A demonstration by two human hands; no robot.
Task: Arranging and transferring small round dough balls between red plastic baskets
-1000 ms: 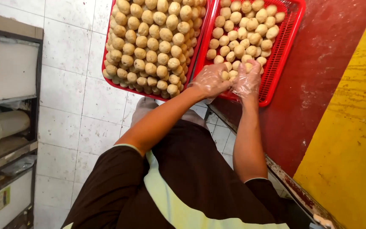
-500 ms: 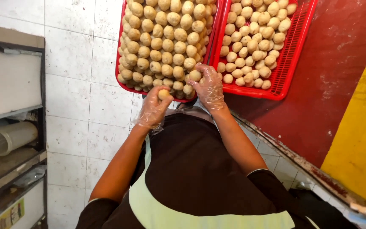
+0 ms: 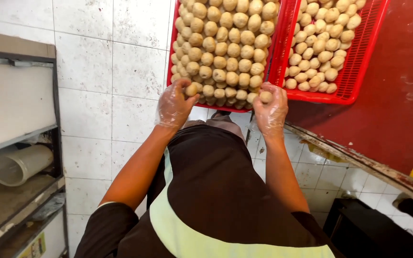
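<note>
Two red plastic crates hold many small tan dough balls. The left crate (image 3: 174, 33) is packed full; the right crate (image 3: 359, 57) holds fewer. My left hand (image 3: 173, 106), in a clear plastic glove, pinches one dough ball (image 3: 190, 89) at the near left edge of the left crate. My right hand (image 3: 272, 111), also gloved, holds another dough ball (image 3: 265, 96) at the near right corner of the same crate. Both forearms reach forward over my dark apron.
White tiled floor (image 3: 101, 71) lies below the crates. A metal shelf unit (image 3: 20, 157) with a clear plastic tub (image 3: 17, 165) stands at the left. A red wall (image 3: 402, 105) with a yellow band rises at the right, and a dark box (image 3: 374, 229) sits at lower right.
Both hands moved from the right crate's near edge over to the left crate. Each now holds a dough ball at that crate's near row.
</note>
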